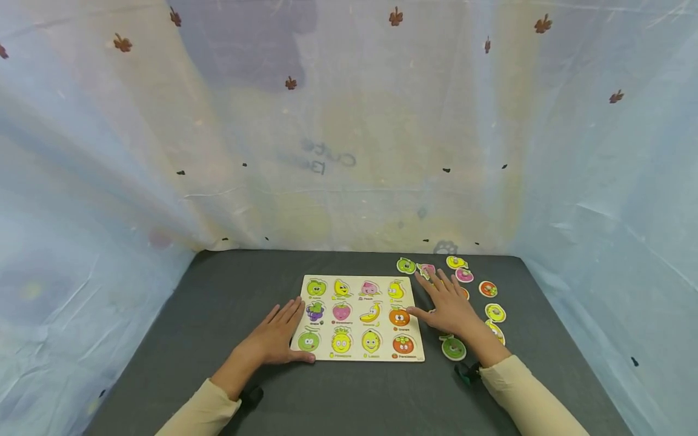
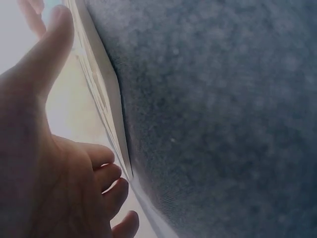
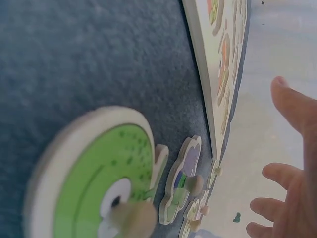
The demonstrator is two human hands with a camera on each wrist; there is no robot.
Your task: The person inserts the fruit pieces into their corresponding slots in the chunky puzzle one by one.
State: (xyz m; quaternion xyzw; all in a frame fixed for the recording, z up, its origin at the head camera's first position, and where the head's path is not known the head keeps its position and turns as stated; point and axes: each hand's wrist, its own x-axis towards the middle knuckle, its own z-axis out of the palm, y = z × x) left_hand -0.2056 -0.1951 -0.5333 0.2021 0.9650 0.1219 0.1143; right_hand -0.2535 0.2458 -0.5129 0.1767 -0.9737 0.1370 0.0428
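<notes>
A pale wooden fruit puzzle board lies flat on the dark table, its rows of printed fruits facing up. My left hand is at its left edge, fingers extended and thumb along the lower left corner. Spread fingers mark my right hand, which is over the loose pieces beside the board and holds nothing. Close below that wrist lies a round green puzzle piece; its wooden knob shows in the right wrist view. Beyond it there is a purple grape piece. Some pieces are partly hidden under the right hand and forearm.
Several knobbed pieces are scattered right of the board: a green apple, a pink piece, a red-orange piece and a yellow round one. A pale patterned curtain hangs behind the dark table.
</notes>
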